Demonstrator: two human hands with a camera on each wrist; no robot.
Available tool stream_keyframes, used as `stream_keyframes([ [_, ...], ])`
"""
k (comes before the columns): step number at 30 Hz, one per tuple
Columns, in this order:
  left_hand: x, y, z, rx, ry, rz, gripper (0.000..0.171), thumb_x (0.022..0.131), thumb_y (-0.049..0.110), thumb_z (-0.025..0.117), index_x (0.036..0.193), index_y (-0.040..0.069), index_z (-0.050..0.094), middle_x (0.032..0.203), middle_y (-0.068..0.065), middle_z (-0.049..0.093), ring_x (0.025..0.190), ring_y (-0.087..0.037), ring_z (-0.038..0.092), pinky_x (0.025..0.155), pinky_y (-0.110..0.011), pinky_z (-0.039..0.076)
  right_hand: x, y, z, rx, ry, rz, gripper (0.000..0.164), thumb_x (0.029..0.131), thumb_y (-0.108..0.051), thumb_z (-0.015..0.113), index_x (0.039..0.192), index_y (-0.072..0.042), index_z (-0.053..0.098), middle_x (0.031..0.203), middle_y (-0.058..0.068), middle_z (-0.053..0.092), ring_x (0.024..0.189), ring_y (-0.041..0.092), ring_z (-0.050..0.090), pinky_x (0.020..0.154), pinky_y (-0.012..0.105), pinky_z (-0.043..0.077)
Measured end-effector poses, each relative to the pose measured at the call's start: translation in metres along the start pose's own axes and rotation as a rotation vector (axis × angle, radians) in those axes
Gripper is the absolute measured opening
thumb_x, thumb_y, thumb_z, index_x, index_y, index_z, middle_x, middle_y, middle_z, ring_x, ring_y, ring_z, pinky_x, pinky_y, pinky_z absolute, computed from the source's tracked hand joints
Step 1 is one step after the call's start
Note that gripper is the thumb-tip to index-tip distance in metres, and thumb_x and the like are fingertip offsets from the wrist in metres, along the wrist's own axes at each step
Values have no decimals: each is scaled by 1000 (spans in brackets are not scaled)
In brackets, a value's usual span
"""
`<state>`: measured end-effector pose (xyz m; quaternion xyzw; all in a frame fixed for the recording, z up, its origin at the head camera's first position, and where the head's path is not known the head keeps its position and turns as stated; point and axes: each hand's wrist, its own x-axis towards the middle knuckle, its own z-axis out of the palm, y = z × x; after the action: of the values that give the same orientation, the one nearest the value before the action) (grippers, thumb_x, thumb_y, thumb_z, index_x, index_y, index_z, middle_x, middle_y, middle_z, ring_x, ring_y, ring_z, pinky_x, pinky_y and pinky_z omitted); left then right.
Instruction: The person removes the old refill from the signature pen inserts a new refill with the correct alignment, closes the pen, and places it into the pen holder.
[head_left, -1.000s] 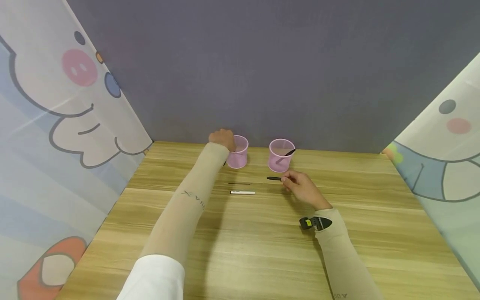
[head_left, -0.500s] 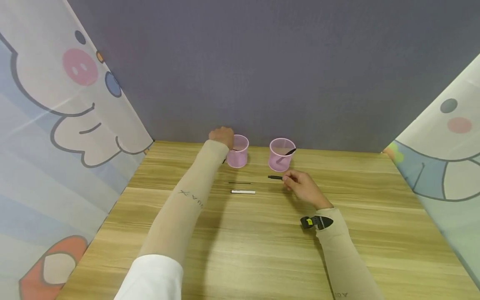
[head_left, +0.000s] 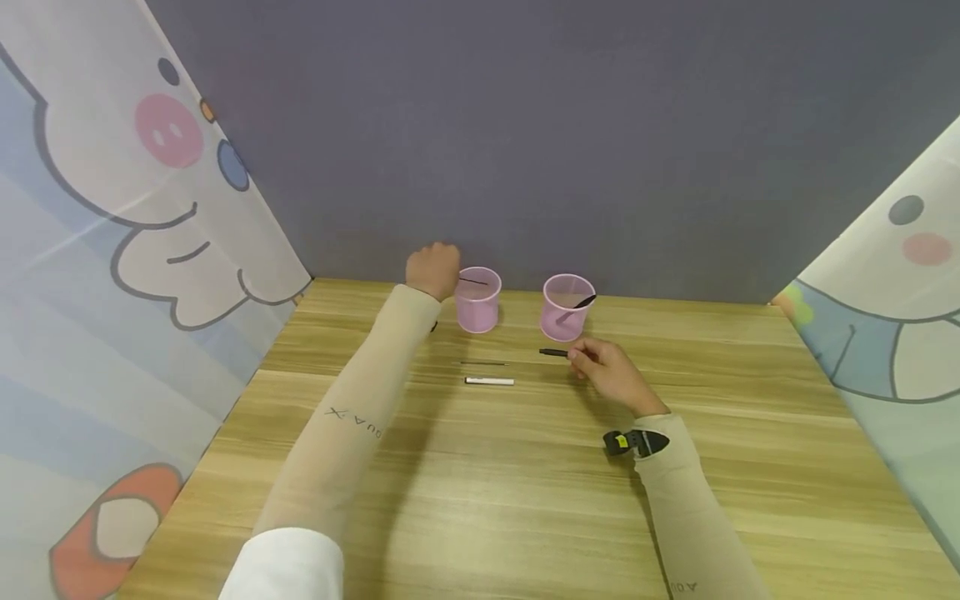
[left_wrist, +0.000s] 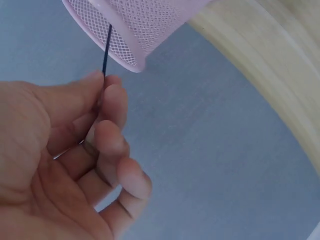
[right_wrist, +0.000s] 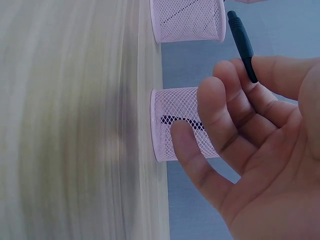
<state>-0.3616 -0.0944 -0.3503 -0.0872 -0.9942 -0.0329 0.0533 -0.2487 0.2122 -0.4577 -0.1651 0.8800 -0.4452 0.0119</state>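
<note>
My left hand is over the left rim of a pink mesh pen cup. In the left wrist view its thumb and fingers pinch a thin black rod, like a pen refill, whose far end reaches inside the cup. My right hand pinches a short black pen part, shaped like a barrel end, between thumb and index finger. It is just in front of the second pink mesh cup, in which a black pen leans against the right rim.
A white pen barrel lies on the wooden table, with a thin dark rod just behind it. A dark grey wall rises behind both cups. Printed cartoon sheets stand at the sides.
My left hand has lifted slightly up and left, and more of the thin black rod shows over the left cup. My right hand keeps nearly the same place with the pen part.
</note>
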Motion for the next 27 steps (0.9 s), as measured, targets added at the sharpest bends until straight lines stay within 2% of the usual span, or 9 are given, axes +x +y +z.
stream_keyframes([
  [4,-12,-9,4,-82,72,16,25,99,8,57,78,5,69,87,-15,74,76,-32,70,67,-49,60,0,-2,-1,5,2,11,22,107,-18,55,101,2,65,80,11,63,74,16,56,64,25,47],
  [6,-19,-13,8,-144,91,16,28,101,12,59,76,5,70,82,-13,72,73,-29,66,66,-48,58,-1,-3,-2,4,3,11,23,107,-18,55,102,1,65,81,10,63,74,17,56,65,25,47],
  [10,-33,-20,18,-286,132,30,23,103,16,61,93,5,78,95,-13,77,85,-31,71,77,-48,60,-2,-4,-3,6,4,9,23,107,-18,55,103,2,65,82,14,64,76,19,58,65,24,47],
  [13,-43,-23,26,-370,154,52,20,103,13,60,105,4,77,104,-14,77,92,-32,74,81,-47,60,-2,-4,-3,6,7,12,23,107,-17,55,103,2,65,83,16,65,75,19,58,64,24,47],
  [18,-57,-24,43,-450,216,68,14,101,8,63,104,4,77,101,-13,78,87,-28,72,77,-45,58,-3,-1,-4,-5,17,12,23,107,-18,55,103,2,66,82,16,64,73,18,58,64,24,47],
  [21,-65,-23,51,-501,225,61,13,99,6,65,102,4,77,100,-13,78,86,-27,71,78,-44,57,-3,1,-5,-7,23,5,23,107,-18,55,102,2,66,81,16,64,73,17,58,64,24,47],
  [27,-77,-19,64,-563,190,82,11,99,9,67,101,5,76,95,-11,77,76,-21,66,71,-36,54,-4,2,-6,-5,32,11,24,107,-19,54,102,1,65,81,15,64,72,17,57,62,24,46],
])
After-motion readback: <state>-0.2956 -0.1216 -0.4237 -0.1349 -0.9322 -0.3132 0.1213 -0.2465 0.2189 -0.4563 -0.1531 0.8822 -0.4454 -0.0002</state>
